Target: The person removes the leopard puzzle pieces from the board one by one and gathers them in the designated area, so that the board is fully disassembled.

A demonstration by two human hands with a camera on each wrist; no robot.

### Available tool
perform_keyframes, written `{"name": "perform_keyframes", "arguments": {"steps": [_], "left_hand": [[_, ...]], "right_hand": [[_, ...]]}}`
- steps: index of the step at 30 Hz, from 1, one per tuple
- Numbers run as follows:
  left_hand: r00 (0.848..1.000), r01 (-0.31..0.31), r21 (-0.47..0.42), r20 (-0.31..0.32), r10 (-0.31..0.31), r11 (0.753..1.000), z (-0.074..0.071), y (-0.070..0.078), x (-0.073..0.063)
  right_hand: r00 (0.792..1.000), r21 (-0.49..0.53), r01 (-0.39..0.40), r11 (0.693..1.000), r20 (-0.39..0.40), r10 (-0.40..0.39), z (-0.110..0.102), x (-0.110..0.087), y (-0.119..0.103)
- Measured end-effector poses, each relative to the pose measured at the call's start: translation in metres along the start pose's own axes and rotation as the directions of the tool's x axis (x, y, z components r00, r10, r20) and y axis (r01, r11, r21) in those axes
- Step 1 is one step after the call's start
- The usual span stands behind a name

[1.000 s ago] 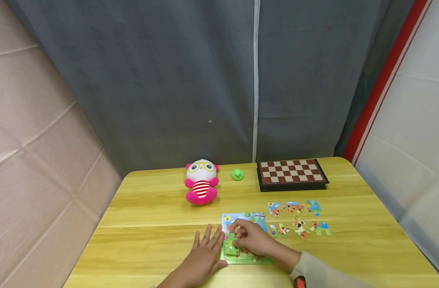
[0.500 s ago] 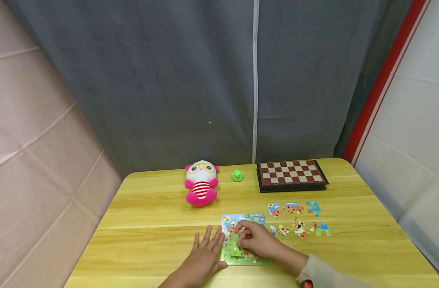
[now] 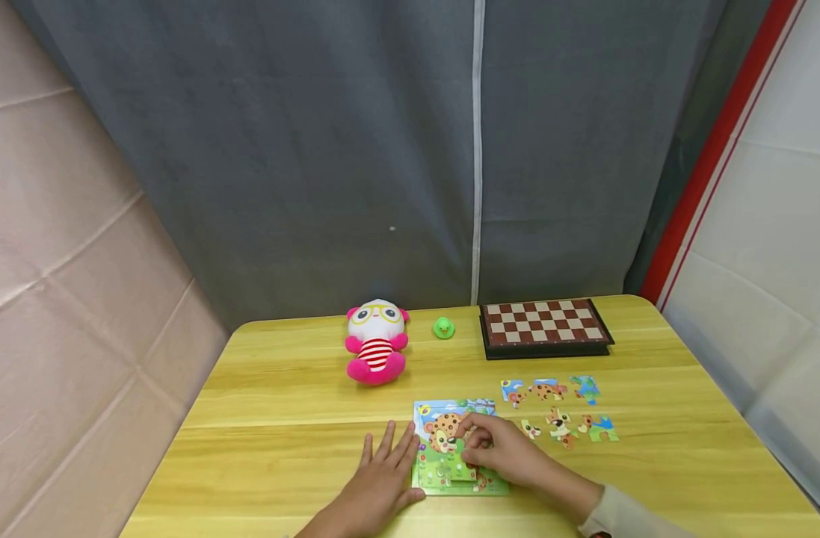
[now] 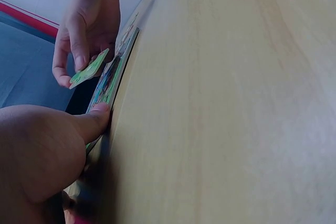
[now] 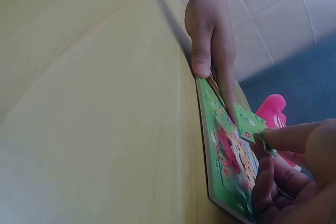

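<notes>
A flat puzzle board [image 3: 431, 486] with a cartoon leopard on a green meadow lies near the front of the table. My right hand [image 3: 500, 448] pinches a green puzzle piece [image 5: 249, 123] between thumb and fingers, tilted just over the board's lower middle. In the left wrist view that piece [image 4: 90, 70] shows clear of the board's surface. My left hand [image 3: 380, 477] lies flat with fingers spread, its fingertips and thumb at the board's left edge. Part of the board's right side is hidden under my right hand.
Right of the board, several loose puzzle pieces [image 3: 560, 423] lie in two rows on the wooden table [image 3: 282, 418]. Farther back are a pink and white plush toy [image 3: 376, 344], a small green rubber duck [image 3: 443, 327] and a checkered game board [image 3: 544, 325].
My right hand has moved right across the board with the green piece, uncovering the leopard's face. My left hand has stayed in place.
</notes>
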State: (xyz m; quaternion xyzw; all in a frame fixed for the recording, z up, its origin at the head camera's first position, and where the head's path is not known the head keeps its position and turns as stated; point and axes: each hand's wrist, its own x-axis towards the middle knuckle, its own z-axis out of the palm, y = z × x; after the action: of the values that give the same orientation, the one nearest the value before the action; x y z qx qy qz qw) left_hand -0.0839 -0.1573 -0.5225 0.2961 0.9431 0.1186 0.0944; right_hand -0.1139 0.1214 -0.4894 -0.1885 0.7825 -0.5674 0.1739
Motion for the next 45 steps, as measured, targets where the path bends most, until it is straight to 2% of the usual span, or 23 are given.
{"name": "perform_keyframes", "arguments": {"steps": [4,11,17,27,36,45], "left_hand": [[1.000,-0.002,-0.005,0.002,0.002,1.000,0.000,0.000,0.000],[1.000,-0.004,-0.008,0.003,0.004,1.000,-0.001,0.000,0.000],[1.000,-0.002,-0.016,0.017,0.003,1.000,-0.003,0.001,-0.001],[1.000,-0.008,-0.007,0.009,0.008,1.000,-0.005,0.003,-0.001],[1.000,-0.010,-0.002,0.002,0.010,1.000,-0.005,0.002,-0.001],[1.000,-0.004,-0.004,0.012,0.004,1.000,-0.002,0.002,0.000]], "right_hand": [[1.000,0.011,-0.018,1.000,-0.003,0.018,-0.006,-0.007,0.004],[0.999,-0.050,-0.031,0.998,-0.009,0.031,-0.022,-0.022,0.011],[1.000,-0.053,-0.025,0.998,-0.003,0.025,-0.033,-0.034,0.016],[0.999,-0.063,-0.039,0.997,-0.040,0.037,-0.052,-0.056,0.024],[0.998,-0.157,-0.018,0.987,-0.063,0.008,-0.063,-0.068,0.032],[0.993,-0.245,-0.016,0.969,-0.117,-0.013,-0.060,-0.070,0.038]]}}
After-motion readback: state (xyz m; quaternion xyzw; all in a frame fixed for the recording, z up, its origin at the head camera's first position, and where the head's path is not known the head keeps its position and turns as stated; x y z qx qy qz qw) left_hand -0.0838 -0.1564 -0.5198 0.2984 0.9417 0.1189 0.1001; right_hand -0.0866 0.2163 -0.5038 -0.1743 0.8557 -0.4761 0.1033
